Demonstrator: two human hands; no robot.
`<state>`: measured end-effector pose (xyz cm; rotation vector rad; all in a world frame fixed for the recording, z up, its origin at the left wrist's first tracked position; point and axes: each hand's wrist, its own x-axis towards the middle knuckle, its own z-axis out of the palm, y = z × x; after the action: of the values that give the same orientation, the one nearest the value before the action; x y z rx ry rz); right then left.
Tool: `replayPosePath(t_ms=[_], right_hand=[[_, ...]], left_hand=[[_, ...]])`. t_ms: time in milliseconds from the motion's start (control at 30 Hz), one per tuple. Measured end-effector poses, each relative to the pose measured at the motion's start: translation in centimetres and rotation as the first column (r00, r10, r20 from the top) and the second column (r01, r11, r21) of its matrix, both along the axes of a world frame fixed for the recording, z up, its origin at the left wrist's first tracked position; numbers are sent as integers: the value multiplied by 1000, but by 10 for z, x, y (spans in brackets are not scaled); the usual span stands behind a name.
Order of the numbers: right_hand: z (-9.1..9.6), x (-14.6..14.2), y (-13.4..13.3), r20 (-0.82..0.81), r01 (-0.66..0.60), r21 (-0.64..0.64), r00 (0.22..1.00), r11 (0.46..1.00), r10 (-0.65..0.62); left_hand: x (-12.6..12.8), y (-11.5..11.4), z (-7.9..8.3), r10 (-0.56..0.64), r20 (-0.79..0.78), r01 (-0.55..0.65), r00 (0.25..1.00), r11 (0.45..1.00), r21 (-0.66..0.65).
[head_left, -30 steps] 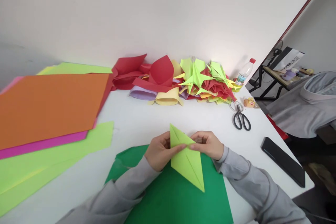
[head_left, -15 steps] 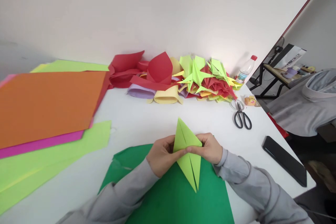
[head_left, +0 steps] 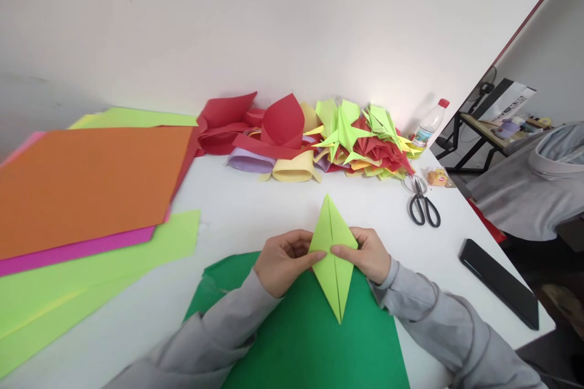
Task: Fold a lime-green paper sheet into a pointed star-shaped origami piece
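Note:
Between my two hands is a lime-green folded paper diamond [head_left: 331, 228], with a crease or slit running down its middle and one point facing me. My left hand [head_left: 283, 260] pinches its left corner, thumb on top and fingers behind. On the other side my right hand [head_left: 368, 253] grips the right corner, its thumb lying across the front near the centre. The fingers behind the paper are partly hidden. Beneath my hands a large dark green sheet [head_left: 319, 346] covers the near part of the white table [head_left: 246, 213].
Orange sheets [head_left: 91, 188] lie over pink and lime ones at left. Along the wall sit rolled red paper [head_left: 283, 124] and a pile of folded lime pieces [head_left: 344, 127]. At right are scissors [head_left: 424, 206], a bottle [head_left: 430, 124], a small snack packet [head_left: 438, 177] and a black phone [head_left: 499, 282].
The paper diamond has turned more upright and its lower flaps now lie closer together. My left thumb has slid from the centre toward the left edge. The view has shifted slightly.

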<state>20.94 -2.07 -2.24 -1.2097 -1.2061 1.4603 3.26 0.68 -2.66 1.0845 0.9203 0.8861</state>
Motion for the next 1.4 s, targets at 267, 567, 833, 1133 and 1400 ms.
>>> replayPosePath(t_ms=[267, 567, 833, 1133, 1400], right_hand=[[1, -2, 0, -54, 34, -43, 998, 999, -36], [4, 0, 3, -60, 79, -46, 995, 996, -82], [1, -2, 0, -10, 40, -4, 999, 999, -40], [-2, 0, -1, 53, 9, 52, 998, 999, -12], [-7, 0, -5, 68, -108, 113, 993, 988, 101]], left_hand=[[-1, 1, -3, 74, -56, -72, 996, 997, 40], [-4, 6, -5, 90, -30, -89, 996, 996, 29], [0, 0, 5, -123, 35, 125, 992, 992, -34], [-6, 1, 4, -142, 77, 142, 987, 990, 5], [-3, -3, -15, -176, 54, 174, 983, 984, 32]])
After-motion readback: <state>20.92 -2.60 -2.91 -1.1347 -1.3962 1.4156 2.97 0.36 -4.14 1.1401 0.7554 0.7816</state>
